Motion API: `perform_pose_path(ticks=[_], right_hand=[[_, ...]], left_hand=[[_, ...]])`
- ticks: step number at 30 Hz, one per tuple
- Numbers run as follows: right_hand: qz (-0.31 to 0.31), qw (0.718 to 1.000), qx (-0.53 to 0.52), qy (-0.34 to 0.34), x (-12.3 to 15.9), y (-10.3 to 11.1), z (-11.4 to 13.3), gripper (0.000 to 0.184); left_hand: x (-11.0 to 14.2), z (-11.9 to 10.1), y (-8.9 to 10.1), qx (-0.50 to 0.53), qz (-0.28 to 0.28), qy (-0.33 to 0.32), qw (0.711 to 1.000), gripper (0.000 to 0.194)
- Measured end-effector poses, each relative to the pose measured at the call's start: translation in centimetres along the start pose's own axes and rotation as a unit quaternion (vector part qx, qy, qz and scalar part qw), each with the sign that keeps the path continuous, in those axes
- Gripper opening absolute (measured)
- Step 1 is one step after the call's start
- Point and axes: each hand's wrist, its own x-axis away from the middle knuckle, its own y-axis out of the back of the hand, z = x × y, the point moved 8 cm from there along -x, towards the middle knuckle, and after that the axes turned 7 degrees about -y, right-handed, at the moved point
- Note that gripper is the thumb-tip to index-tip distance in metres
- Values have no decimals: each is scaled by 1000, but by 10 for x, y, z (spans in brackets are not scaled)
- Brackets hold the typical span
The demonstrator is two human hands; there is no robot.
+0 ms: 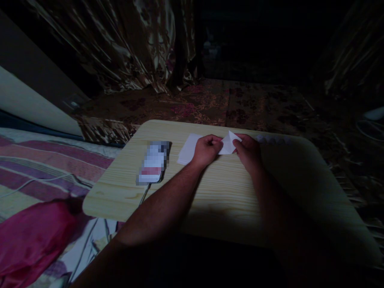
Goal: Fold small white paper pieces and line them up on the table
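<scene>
Between my two hands is a folded piece of white paper, with one pointed corner standing up. My left hand pinches its left side, fingers curled and closed. On its right edge my right hand also grips, the thumb pressed on the front. A stack of white paper sheets lies on the table just left of my left hand, partly hidden by it. Right of my right hand sits a row of several small pale folded pieces, dim in shadow.
A phone with a cable lies on the left of the wooden table. Beyond the table is a patterned cloth surface below curtains. At left are a striped bed and a pink bag-like item.
</scene>
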Motion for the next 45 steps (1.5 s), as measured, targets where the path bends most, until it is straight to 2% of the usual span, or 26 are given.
perform_pose_path(ticks=[8,14,18,24,32,37,41,45], right_hand=[[24,999,1,-21,1,-2,-2,33],[118,990,-59,-42,3,-6,1,30],[139,981,-120,-58,4,-7,-3,35],[141,971,-180,-64,2,-6,-6,28],[121,972,-190,-63,2,-6,-2,11],[80,989,-116,-37,5,-1,5,20],[93,994,-48,-22,10,-2,18,35],[75,996,-28,-27,9,-1,17,42]], left_hand=[[-1,0,-7,33,50,2,998,27],[-3,0,-7,55,71,-12,996,31],[-3,-3,-8,75,78,-9,994,32],[-1,-3,-11,132,90,14,987,30],[-3,1,-9,147,84,25,985,22],[-1,-3,-8,95,78,12,992,25],[-1,-1,-8,72,70,16,995,27],[-1,0,-9,69,77,14,995,33]])
